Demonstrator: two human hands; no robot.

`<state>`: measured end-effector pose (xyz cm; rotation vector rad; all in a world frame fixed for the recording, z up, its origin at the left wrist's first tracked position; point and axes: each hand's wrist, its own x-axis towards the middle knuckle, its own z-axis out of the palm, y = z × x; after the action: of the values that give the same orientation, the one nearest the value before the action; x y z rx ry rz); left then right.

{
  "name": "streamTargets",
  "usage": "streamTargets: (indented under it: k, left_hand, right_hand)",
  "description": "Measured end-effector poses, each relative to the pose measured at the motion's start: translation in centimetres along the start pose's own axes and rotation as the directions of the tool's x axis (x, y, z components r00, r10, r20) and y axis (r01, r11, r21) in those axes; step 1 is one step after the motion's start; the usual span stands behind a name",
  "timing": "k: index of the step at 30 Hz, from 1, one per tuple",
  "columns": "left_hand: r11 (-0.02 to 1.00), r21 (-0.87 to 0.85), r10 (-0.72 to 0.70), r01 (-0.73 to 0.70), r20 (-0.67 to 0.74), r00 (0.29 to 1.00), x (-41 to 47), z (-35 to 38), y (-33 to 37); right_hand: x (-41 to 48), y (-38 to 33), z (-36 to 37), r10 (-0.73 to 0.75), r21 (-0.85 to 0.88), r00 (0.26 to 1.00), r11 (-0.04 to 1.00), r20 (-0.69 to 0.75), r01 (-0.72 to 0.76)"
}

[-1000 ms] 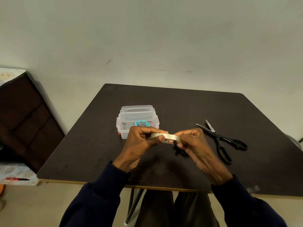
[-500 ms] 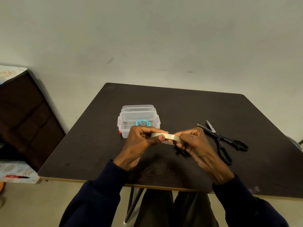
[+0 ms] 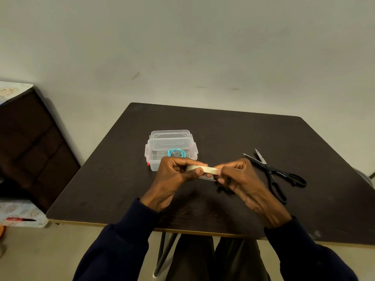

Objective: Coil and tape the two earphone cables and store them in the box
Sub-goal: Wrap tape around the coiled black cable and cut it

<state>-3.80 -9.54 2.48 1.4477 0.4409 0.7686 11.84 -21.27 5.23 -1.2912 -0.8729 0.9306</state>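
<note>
Head view: my left hand [image 3: 174, 177] and right hand [image 3: 243, 180] both pinch the tape roll [image 3: 211, 170], probably to free its end.

Right hand [image 3: 243, 179] shifts slightly on tape roll [image 3: 207, 169]; no other visible change.

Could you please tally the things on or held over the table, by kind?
clear plastic box: 1
turquoise coiled cable: 1
tape roll: 1
black scissors: 1
Total: 4
A dark shape under the right hand is unclear, so it is not counted.
</note>
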Motion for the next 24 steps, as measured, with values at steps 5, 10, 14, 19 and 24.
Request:
streamTargets:
  k: [5,10,14,19,24]
  left_hand:
    - [1.0,0.014,0.002,-0.002,0.005,1.0,-0.2,0.5,0.1]
    - [1.0,-0.02,0.0,0.0,0.018,1.0,-0.2,0.2,0.3]
    - [0.991,-0.107,-0.08,0.081,0.014,0.997,-0.2,-0.1,0.5]
    - [0.993,-0.091,-0.076,0.077,0.023,0.997,-0.2,0.0,0.4]
    - [0.987,-0.112,-0.108,0.112,0.042,0.993,-0.3,-0.1,0.5]
  right_hand:
    - [0.0,0.4,0.1,-0.024,-0.062,0.997,0.998,-0.067,0.02]
    - [-0.1,0.3,0.2,0.047,0.036,0.997,0.998,-0.056,-0.045]
    - [0.0,-0.3,-0.4,0.093,0.089,0.995,0.991,0.043,-0.097]
    - [0.0,0.1,-0.5,0.092,-0.036,0.995,0.995,0.027,-0.091]
    - [0.0,0.2,-1.1,0.126,0.035,0.983,0.991,0.137,-0.131]
